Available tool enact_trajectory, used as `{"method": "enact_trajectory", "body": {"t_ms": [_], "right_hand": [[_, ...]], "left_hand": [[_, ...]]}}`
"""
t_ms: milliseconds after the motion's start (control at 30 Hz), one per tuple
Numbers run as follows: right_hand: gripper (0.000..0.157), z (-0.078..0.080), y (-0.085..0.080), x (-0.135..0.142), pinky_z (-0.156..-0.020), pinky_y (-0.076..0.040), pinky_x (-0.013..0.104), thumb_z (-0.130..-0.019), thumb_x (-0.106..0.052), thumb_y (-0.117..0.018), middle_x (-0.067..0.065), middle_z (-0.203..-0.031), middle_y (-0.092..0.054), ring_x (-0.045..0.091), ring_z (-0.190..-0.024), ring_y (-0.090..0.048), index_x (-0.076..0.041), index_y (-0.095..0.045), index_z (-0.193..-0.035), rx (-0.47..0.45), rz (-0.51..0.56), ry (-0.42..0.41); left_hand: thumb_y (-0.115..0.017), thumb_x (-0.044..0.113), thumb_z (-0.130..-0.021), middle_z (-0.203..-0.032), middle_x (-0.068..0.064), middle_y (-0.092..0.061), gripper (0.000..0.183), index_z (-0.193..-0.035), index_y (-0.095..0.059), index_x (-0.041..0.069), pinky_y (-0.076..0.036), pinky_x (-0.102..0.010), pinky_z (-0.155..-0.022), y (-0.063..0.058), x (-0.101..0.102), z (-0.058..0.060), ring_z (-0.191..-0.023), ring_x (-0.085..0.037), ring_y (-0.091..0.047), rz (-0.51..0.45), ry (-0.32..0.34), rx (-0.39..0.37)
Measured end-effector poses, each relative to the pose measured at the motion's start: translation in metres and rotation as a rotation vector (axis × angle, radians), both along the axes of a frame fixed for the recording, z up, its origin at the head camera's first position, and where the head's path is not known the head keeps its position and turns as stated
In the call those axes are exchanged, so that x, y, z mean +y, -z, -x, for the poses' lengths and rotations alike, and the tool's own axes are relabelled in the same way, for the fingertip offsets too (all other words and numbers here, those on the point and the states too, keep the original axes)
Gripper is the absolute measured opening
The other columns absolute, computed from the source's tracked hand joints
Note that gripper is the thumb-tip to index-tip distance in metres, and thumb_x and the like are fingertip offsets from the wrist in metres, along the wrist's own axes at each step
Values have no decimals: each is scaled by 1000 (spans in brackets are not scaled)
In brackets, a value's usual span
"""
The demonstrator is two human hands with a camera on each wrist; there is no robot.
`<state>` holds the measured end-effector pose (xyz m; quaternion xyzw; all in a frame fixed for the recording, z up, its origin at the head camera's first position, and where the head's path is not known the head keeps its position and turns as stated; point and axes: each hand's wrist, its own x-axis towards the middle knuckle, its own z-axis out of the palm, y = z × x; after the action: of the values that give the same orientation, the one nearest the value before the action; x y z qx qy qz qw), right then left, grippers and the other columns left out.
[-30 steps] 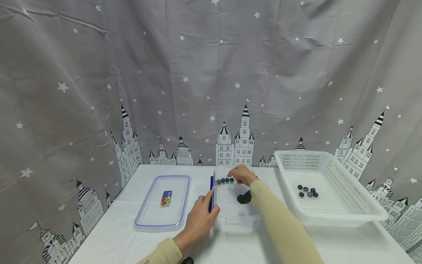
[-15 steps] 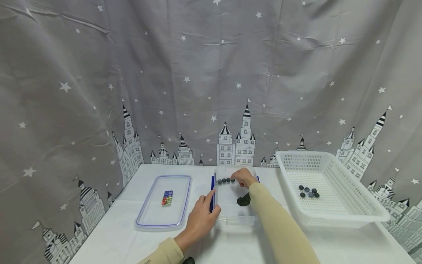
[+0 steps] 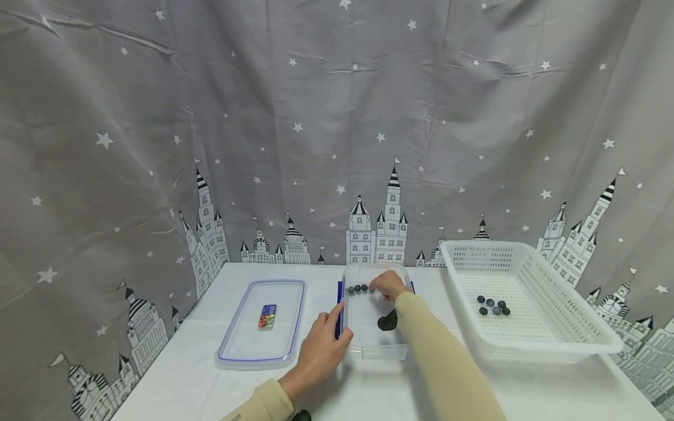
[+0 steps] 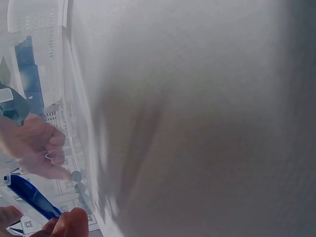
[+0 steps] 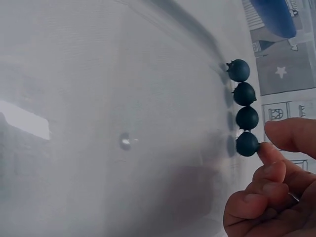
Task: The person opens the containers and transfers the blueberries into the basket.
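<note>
A clear plastic container (image 3: pixel 367 327) with blue side clasps stands at the table's middle. Along its far side several blueberries (image 5: pixel 247 118) form a touching row. My right hand (image 3: pixel 388 285) reaches inside; in the right wrist view its index fingertip (image 5: pixel 264 147) touches the end blueberry, while the thumb sits apart and the other fingers curl under. My left hand (image 3: pixel 322 342) holds the container's left side at a blue clasp (image 4: pixel 33 197). A dark camera (image 3: pixel 388 320) on the right wrist hides part of the container floor.
To the right stands a white perforated basket (image 3: pixel 532 336) with several more blueberries (image 3: pixel 496 310) in it. On the left lies a blue-edged lid (image 3: pixel 239 345) bearing a small colourful label (image 3: pixel 267 316). A grey curtain (image 3: pixel 316 117) hangs behind the white table (image 3: pixel 195 374).
My right hand has shifted slightly right and toward me from beyond the row's end, and its fingertip now meets the end blueberry. The left hand keeps its hold on the container.
</note>
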<state>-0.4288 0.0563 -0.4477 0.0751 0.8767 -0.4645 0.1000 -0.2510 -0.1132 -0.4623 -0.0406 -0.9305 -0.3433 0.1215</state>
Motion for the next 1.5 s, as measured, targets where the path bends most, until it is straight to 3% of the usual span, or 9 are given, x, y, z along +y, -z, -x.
{"method": "enact_trajectory", "body": {"t_ms": [167, 333, 567, 900, 1067, 1500], "right_hand": [[12, 2, 7, -3, -48, -32, 27, -83, -9, -73, -3, -55, -36, 11, -49, -32, -1, -71, -92, 3, 7, -7], [18, -3, 10, -3, -48, -33, 28, -81, -9, -73, -1, -57, -40, 13, -50, -35, -1, -75, -97, 6, -8, 3], [29, -12, 12, -2, -49, -35, 26, -81, -7, -72, 6, -73, -58, 11, -49, -35, 1, -73, -110, 11, 115, 44], [26, -15, 19, 0, -56, -37, 29, -82, -7, -73, 4, -80, -50, 17, -64, -42, 1, -73, -107, 9, 179, 134], [25, -15, 19, -1, -56, -38, 29, -80, -4, -74, 8, -88, -58, 18, -66, -43, 3, -74, -104, 17, 172, 126], [22, -9, 17, -5, -54, -39, 28, -76, -8, -78, 6, -72, -52, 17, -60, -44, 3, -68, -92, 14, 76, 100]], "left_hand": [[-55, 34, -94, -109, -6, -57, 62, -153, -45, 19, -40, -30, -64, 2, -1, -2, -80, -13, -47, -9, -15, -3], [-55, 34, -94, -109, -8, -58, 62, -153, -45, 18, -40, -30, -64, 3, -2, -3, -80, -13, -48, -8, -5, -3], [-56, 35, -94, -110, -8, -58, 63, -153, -44, 19, -40, -30, -63, 4, 0, -4, -80, -14, -47, -10, -5, -13], [-56, 35, -94, -109, -7, -57, 62, -153, -44, 20, -40, -30, -64, 4, 2, -2, -81, -14, -47, 2, -3, -7], [-56, 35, -93, -107, -6, -57, 62, -153, -45, 21, -39, -29, -63, 4, 2, -2, -80, -13, -47, 0, -8, -1], [-55, 36, -94, -109, -7, -58, 62, -153, -45, 19, -40, -30, -65, 3, 1, 1, -81, -13, -48, -1, -15, 9]]}}
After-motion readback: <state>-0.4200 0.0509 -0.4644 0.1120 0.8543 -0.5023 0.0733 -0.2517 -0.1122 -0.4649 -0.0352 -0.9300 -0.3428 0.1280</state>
